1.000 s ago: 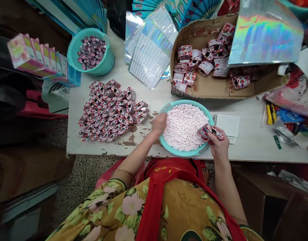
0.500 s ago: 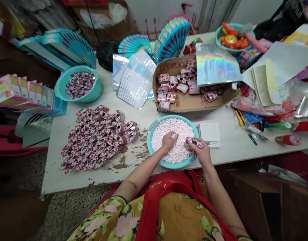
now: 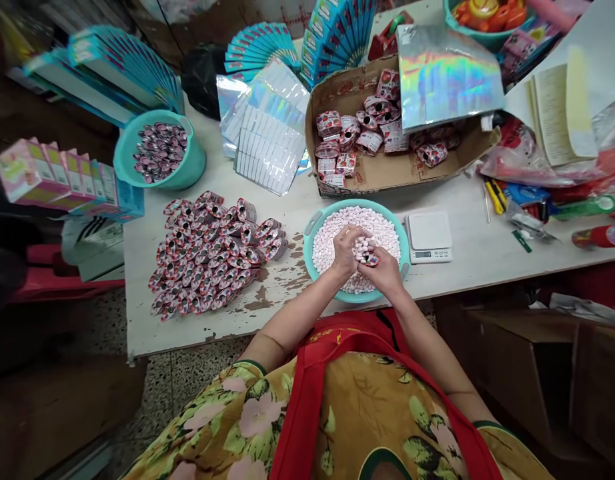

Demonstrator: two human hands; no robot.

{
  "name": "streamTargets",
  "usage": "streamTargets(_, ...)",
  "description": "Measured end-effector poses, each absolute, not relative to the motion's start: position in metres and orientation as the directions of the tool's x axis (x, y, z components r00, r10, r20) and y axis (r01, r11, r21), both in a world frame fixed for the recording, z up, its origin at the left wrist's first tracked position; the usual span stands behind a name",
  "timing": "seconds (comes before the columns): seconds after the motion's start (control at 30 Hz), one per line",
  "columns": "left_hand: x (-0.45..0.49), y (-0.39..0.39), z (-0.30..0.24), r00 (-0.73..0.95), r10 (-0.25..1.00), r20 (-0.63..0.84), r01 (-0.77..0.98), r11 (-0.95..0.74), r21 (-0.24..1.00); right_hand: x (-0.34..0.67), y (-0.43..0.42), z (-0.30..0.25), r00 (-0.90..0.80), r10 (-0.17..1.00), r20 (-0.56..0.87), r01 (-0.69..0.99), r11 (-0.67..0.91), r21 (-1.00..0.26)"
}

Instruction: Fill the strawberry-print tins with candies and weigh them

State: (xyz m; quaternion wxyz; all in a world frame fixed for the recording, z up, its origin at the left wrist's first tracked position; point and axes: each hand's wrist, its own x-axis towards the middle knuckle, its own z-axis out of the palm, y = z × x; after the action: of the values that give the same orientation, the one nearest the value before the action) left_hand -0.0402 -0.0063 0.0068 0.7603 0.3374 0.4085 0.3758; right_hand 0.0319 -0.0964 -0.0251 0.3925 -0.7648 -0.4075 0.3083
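Note:
Small white candies [image 3: 382, 227] fill a turquoise basin [image 3: 313, 267] in front of me. Over it, my left hand [image 3: 346, 248] is cupped around a handful of the candies. My right hand [image 3: 385, 270] grips a small printed container [image 3: 370, 260], its oval opening just under the candies and mostly hidden by fingers and candies. The two hands meet above the basin. To the left, many similar printed containers [image 3: 207, 260] stand packed together on the table, their dark oval openings facing up.
A white digital scale [image 3: 428, 233] sits right of the basin. Behind is a cardboard box [image 3: 367, 177] of printed containers under a silvery sheet [image 3: 450, 80]. A turquoise bucket [image 3: 192, 163] of small lids stands back left. Tools and bags crowd the right side.
My left hand has risen from the candies with a handful and moved to the container. My right hand has brought the container left, over the basin. The camera view has shifted.

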Motion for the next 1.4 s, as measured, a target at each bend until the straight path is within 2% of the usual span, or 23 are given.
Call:
streamTargets(0.1, -0.039, -0.004, 0.002, 0.363, 0.873, -0.325, -0.351, 0.451, 0.820, 0.031, -0.094, -0.023, 0.501, 0.858, -0.118, 0.399, -0.349, -0.848)
streamTargets(0.27, -0.032, 0.000, 0.004, 0.385, 0.848, -0.364, -0.305, 0.489, 0.817, 0.034, -0.094, -0.019, 0.530, 0.837, -0.138, 0.398, -0.389, -0.831)
streamTargets(0.5, -0.016, 0.006, 0.013, 0.361, 0.873, -0.327, -0.303, 0.442, 0.845, 0.043, -0.089, -0.008, 0.554, 0.829, -0.075, 0.421, -0.356, -0.834)
streamTargets(0.7, -0.010, 0.010, 0.015, 0.359, 0.886, -0.294, -0.229, 0.389, 0.892, 0.049, -0.084, -0.001, 0.568, 0.812, -0.133, 0.397, -0.412, -0.820)
streamTargets(0.93, -0.004, 0.013, 0.017, 0.391, 0.854, -0.343, -0.187, 0.439, 0.879, 0.052, -0.083, 0.002, 0.565, 0.816, -0.122, 0.389, -0.394, -0.833)
streamTargets(1.23, 0.002, 0.011, 0.017, 0.397, 0.838, -0.374, -0.245, 0.490, 0.836, 0.057, -0.087, 0.006, 0.576, 0.807, -0.131, 0.419, -0.429, -0.800)
streamTargets(1.4, 0.002, 0.006, 0.021, 0.458, 0.821, -0.340, -0.280, 0.496, 0.822, 0.061, -0.089, 0.008, 0.568, 0.809, -0.151, 0.409, -0.437, -0.801)
